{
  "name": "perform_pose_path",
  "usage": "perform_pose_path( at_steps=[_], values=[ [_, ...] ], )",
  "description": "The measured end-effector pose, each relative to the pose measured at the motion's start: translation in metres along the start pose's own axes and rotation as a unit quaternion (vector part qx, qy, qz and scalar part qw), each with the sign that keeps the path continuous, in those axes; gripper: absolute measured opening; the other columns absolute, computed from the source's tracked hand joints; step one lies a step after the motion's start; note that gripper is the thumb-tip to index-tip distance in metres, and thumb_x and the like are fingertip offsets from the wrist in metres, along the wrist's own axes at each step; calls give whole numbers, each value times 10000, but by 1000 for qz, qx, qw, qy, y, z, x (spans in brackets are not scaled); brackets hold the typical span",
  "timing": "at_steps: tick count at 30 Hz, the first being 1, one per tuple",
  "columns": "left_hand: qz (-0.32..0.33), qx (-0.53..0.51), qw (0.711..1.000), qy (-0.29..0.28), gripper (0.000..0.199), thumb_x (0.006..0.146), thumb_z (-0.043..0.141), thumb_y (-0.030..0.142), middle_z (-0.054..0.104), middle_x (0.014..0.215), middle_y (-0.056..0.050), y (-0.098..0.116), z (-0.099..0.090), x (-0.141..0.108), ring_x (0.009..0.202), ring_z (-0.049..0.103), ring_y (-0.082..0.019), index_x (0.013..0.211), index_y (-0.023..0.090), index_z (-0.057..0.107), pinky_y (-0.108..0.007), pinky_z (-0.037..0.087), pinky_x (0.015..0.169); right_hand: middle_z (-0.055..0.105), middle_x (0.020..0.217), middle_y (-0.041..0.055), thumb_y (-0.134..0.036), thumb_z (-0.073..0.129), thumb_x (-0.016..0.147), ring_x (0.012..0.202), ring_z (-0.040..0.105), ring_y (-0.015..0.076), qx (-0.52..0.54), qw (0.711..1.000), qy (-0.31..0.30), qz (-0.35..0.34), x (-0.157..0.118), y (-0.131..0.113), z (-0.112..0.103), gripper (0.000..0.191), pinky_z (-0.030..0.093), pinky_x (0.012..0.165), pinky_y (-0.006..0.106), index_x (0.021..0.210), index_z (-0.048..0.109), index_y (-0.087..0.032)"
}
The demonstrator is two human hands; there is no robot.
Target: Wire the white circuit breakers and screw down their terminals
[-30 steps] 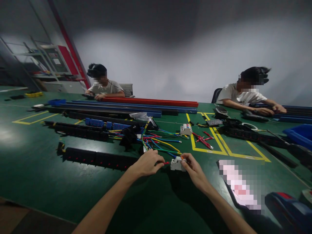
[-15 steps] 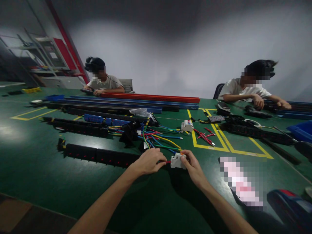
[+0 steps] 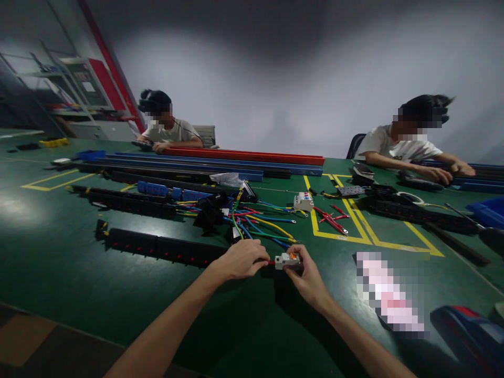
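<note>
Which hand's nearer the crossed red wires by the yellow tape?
Right. The right hand, holding a white breaker, is on the near side and slightly left of the crossed red wires; the left hand, pinching a red lead, is farther left.

A pale grey miniature circuit breaker with an orange toggle on its upward face is held at five o'clock from the view's centre. A short stretch of red wire meets its nine-o'clock end; insertion depth is unclear.
</note>
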State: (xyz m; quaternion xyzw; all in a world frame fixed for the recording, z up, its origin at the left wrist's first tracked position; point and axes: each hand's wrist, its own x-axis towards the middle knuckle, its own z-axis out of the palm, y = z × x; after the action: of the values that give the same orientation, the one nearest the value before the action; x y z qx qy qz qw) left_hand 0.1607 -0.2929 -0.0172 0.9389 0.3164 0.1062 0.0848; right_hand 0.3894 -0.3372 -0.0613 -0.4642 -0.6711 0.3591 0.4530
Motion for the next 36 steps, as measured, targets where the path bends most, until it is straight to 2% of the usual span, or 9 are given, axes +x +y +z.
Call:
perform_pose_path(
  at_steps=[6,13,18,20,23,26,28,31,36],
  values=[
    [-6,-82,997,0,215,938,551,305,688,876,-25,-8,-1,-2,874,619,-186,1043,248,730,-298,429,796,553,940,30,-231,572,829,859,532,169,-3,999,16,-36,-4,-7,4,172,433,785,280,979,489,-213],
    [-14,-47,999,-17,213,924,566,310,693,833,-33,-5,1,2,852,622,-199,1013,264,754,-308,426,749,569,932,8,-200,560,802,832,534,160,-38,999,-13,-15,-2,-5,2,183,424,761,269,970,490,-219],
    [-13,-30,998,50,246,903,603,349,723,921,-32,4,-5,-10,897,593,-209,1104,281,728,-347,425,805,609,913,2,-276,613,803,816,566,164,-43,998,-45,10,2,-3,-8,215,440,744,272,990,525,-217],
    [-52,-20,991,119,264,909,597,385,717,1056,-37,-8,-11,-34,1022,575,-224,1125,284,713,-390,398,929,631,938,11,-288,620,808,839,583,176,-53,997,-49,8,2,-1,-10,232,448,762,286,1017,550,-216],
    [-160,40,967,196,355,871,618,495,654,1242,-53,-50,-21,-92,1184,512,-275,1139,277,699,-444,338,1031,651,973,17,-264,631,796,873,599,188,-74,996,-49,2,3,2,-10,246,452,789,301,1031,575,-217],
    [-243,93,953,158,619,757,668,628,559,1390,-70,-98,-25,-156,1294,436,-346,1272,288,620,-494,279,1071,653,989,14,-254,630,798,885,607,187,-80,996,-51,0,3,4,-10,250,452,802,304,1041,581,-218],
    [-281,115,943,132,685,760,635,659,537,1418,-78,-120,-23,-186,1325,410,-363,1331,286,567,-520,227,1091,650,1004,15,-256,630,801,902,608,189,-83,995,-50,-3,4,5,-9,247,451,813,308,1041,582,-219],
    [-303,128,936,122,640,805,581,652,569,1372,-85,-134,-16,-203,1299,447,-335,1321,275,559,-525,159,1121,646,1009,20,-272,626,809,903,606,194,-90,995,-47,-3,6,5,-8,240,451,811,315,1039,581,-220],
    [-296,115,942,108,577,839,559,631,577,1323,-92,-141,-15,-189,1257,464,-296,1276,254,574,-517,131,1140,632,1058,49,-299,599,835,927,605,209,-126,991,-39,-1,7,6,-7,274,461,832,343,1093,556,-217]
  ],
)
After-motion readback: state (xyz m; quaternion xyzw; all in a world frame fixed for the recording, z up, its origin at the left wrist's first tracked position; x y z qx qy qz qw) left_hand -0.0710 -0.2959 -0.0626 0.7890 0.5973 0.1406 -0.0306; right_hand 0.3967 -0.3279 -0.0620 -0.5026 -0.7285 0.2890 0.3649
